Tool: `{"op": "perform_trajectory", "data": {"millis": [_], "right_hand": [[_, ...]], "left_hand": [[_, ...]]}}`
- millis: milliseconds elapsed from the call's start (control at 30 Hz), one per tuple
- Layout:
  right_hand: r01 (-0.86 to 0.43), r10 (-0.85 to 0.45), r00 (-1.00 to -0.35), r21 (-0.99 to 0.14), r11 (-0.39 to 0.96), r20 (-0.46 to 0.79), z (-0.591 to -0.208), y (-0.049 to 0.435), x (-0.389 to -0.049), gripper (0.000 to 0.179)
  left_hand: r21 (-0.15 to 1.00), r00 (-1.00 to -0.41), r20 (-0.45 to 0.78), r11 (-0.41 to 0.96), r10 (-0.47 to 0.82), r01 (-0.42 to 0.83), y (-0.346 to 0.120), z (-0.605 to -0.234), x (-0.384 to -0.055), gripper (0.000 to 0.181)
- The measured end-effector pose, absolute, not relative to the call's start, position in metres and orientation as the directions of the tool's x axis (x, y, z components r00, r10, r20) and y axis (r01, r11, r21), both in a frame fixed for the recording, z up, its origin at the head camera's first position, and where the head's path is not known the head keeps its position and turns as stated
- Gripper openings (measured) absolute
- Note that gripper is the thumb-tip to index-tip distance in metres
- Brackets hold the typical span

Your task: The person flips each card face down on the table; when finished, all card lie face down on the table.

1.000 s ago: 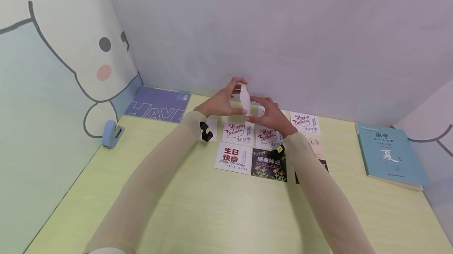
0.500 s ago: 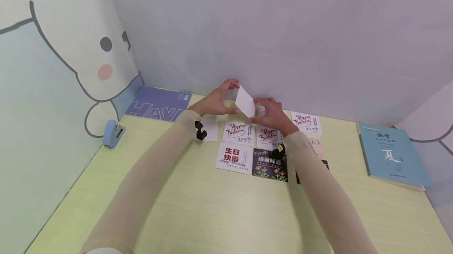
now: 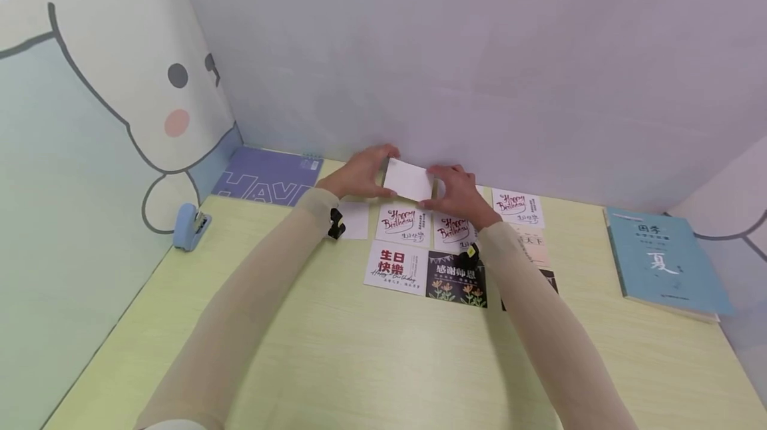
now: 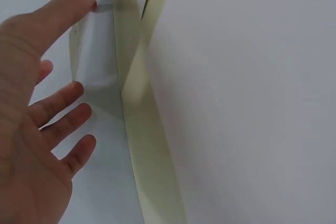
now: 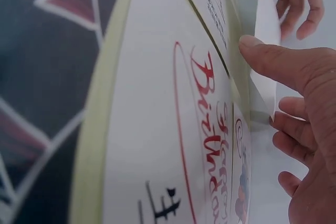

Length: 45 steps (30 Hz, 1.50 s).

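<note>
A small white card (image 3: 409, 179) is held between both hands near the back wall, its plain face toward me in the head view. My left hand (image 3: 361, 174) grips its left side with thumb and fingers at the edges. On the other side, my right hand (image 3: 458, 196) pinches the right edge. The right wrist view shows the card (image 5: 266, 19) nearly edge-on, raised above the table. Just in front lie two cards lettered Happy Birthday, the left one (image 3: 403, 223) and the right one (image 3: 449, 230).
A blank card (image 3: 353, 219), a red-lettered card (image 3: 395, 267) and a black flower card (image 3: 455, 280) lie nearby. More cards lie partly under the right arm. A purple notebook (image 3: 269, 177) and blue stapler (image 3: 190, 227) are left; a blue book (image 3: 665, 263) is right.
The white card has turned from nearly edge-on to face me and come down lower. My left hand has shifted slightly left and down; my right hand has barely moved.
</note>
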State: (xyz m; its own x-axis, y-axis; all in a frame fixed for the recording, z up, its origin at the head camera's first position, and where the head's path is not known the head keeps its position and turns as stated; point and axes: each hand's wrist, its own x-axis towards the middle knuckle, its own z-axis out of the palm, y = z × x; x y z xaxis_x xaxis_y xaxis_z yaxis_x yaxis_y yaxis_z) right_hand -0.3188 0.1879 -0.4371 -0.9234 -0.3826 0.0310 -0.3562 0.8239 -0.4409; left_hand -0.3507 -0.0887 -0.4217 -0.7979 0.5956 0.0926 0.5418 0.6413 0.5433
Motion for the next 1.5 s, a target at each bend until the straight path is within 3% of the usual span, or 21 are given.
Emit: {"op": "perform_trajectory", "data": {"millis": [267,633,1500], "right_hand": [[-0.349,-0.383,-0.924,-0.456,0.819,0.020,-0.441,0.184,-0.317,0.086],[-0.338,-0.357,-0.933,-0.463,0.819,0.050,-0.436,0.207,-0.308,0.080],[-0.262,-0.283,-0.959,-0.433,0.863,0.016,-0.437,0.263,-0.289,0.067]], "left_hand": [[0.497,-0.820,0.010,0.709,0.572,0.501,-0.092,-0.428,-0.347,0.094],[0.439,-0.851,0.017,0.761,0.525,0.478,-0.088,-0.426,-0.344,0.098],[0.409,-0.751,0.054,0.672,0.658,0.618,-0.017,-0.425,-0.339,0.092]]}}
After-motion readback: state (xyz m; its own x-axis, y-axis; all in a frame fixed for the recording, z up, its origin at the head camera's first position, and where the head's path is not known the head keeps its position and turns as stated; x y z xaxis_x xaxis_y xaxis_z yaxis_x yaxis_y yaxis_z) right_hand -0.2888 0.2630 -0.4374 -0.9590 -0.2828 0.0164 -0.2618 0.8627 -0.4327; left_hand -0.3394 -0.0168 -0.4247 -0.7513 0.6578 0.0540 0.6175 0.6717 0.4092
